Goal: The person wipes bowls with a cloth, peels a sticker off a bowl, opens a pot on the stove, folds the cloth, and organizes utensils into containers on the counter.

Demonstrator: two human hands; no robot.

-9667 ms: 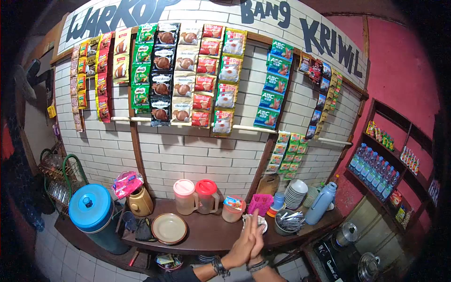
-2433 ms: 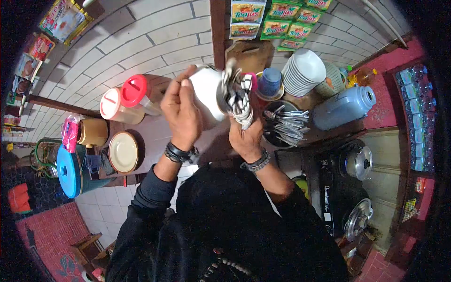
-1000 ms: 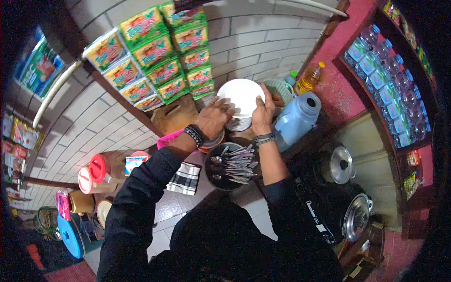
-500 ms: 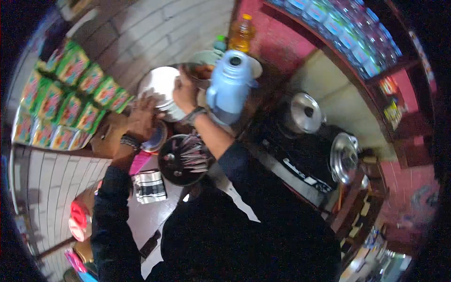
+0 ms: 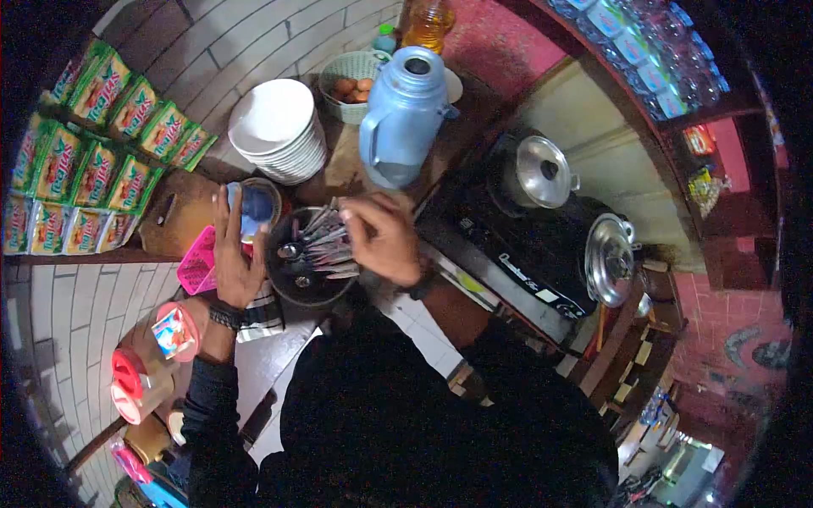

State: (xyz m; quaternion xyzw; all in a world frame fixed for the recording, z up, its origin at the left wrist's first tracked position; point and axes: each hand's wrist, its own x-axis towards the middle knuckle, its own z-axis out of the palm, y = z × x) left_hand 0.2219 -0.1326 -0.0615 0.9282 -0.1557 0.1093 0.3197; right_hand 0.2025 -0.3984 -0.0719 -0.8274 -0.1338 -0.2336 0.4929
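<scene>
My right hand (image 5: 385,240) is over the right side of a dark round container (image 5: 309,290) of spoons and other cutlery (image 5: 326,245). Its fingers are curled at the cutlery handles; whether they grip any is hidden. My left hand (image 5: 239,258) has its fingers spread and holds nothing, at the container's left, close to a pink basket (image 5: 196,264) and a blue cup (image 5: 257,206). A stack of white bowls (image 5: 279,127) stands behind the container. Under my left wrist lies a black and white checked cloth (image 5: 261,320).
A blue thermos (image 5: 409,110) stands right of the bowls, by a green basket of eggs (image 5: 351,87). To the right is a black stove (image 5: 525,254) with two lidded pots (image 5: 542,172). Lidded pitchers (image 5: 135,385) are at the lower left, tea sachets (image 5: 97,165) at the left.
Both hands have left the white bowls. My right hand has come down to the cutlery container, and my left hand has moved down to its left side, fingers spread.
</scene>
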